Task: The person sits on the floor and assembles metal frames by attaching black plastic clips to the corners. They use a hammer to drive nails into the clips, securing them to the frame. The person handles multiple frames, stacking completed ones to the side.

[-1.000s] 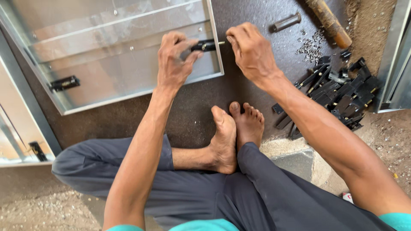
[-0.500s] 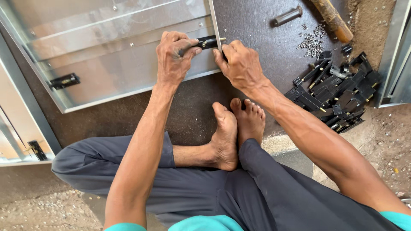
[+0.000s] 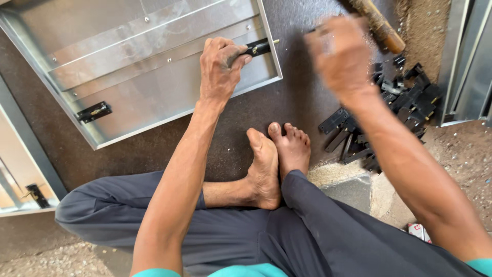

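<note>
A grey sheet-metal panel (image 3: pixel 133 66) lies flat on the dark floor in front of me. My left hand (image 3: pixel 220 66) presses down on a black latch (image 3: pixel 259 47) near the panel's right edge, fingers curled over its left end. My right hand (image 3: pixel 341 56) is blurred in the air to the right of the panel, away from the latch; whether anything is in it cannot be made out. A second black latch (image 3: pixel 93 111) is fixed near the panel's left corner.
A heap of black latches (image 3: pixel 389 113) lies on the floor at the right, with a wooden handle (image 3: pixel 379 23) above it. More metal panels (image 3: pixel 469 61) stand at the far right. My bare feet (image 3: pixel 279 154) and crossed legs are below the panel.
My right hand has left the latch at the panel's edge and swung right, toward the heap of black parts. My left hand stays on the latch.
</note>
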